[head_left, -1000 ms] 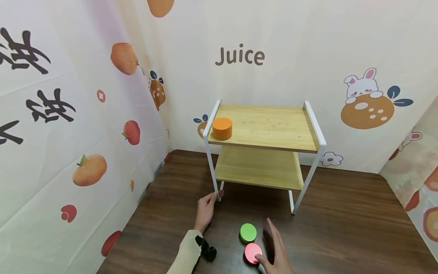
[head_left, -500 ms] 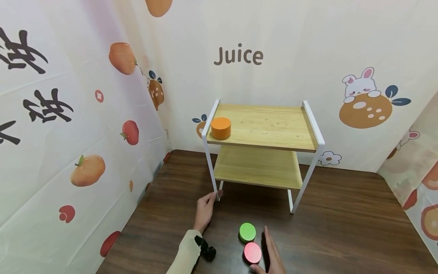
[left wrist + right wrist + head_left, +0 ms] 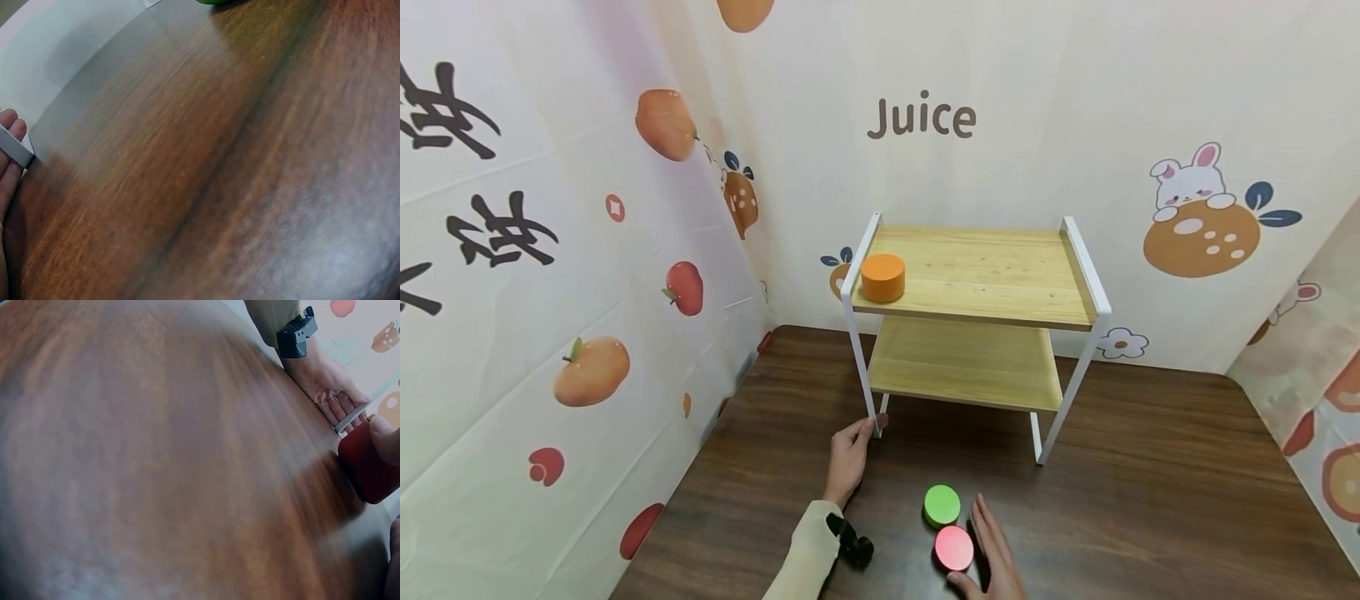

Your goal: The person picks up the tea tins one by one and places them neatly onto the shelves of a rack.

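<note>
My left hand (image 3: 847,460) grips the foot of the shelf's front left white leg (image 3: 859,358), thumb and fingers around it. That grip shows again at the far left edge of the left wrist view. Beside the pink round block (image 3: 954,547) is my right hand (image 3: 997,557), its fingers straight along the block's right side and its thumb by the near edge. In the right wrist view the thumb overlaps the block's red side (image 3: 365,465). A green round block (image 3: 942,505) lies just behind the pink one, both on the dark wooden table.
The two-tier shelf (image 3: 992,275) stands toward the back wall, its lower board (image 3: 966,362) under the upper one. An orange round block (image 3: 883,278) sits at the upper board's left front. Printed cloth walls (image 3: 790,167) enclose the table (image 3: 1180,467).
My right hand has shifted left and its fingertips have come down close to the pink block's right side. The left hand stays on the leg; the blocks have not visibly moved.
</note>
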`<act>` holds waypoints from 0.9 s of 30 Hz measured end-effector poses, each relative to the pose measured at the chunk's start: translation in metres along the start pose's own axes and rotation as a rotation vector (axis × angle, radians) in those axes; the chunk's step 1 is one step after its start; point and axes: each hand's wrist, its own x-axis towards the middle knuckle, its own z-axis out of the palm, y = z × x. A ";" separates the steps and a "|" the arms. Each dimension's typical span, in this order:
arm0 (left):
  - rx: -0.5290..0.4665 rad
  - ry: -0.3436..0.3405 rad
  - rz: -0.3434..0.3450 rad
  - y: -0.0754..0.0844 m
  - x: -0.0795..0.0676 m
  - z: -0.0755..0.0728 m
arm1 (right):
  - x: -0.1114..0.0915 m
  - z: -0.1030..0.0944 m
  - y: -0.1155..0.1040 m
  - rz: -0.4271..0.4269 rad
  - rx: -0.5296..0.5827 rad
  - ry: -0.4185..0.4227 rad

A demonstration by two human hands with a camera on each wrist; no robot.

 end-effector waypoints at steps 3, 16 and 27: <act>-0.001 -0.019 -0.009 0.012 -0.002 -0.001 | 0.000 -0.001 -0.001 0.012 -0.023 -0.005; 0.008 -0.010 -0.007 0.016 0.000 0.001 | 0.001 -0.003 -0.005 0.163 -0.023 -0.067; -0.016 -0.011 -0.063 -0.013 0.005 0.000 | -0.001 -0.003 -0.005 0.127 0.023 -0.037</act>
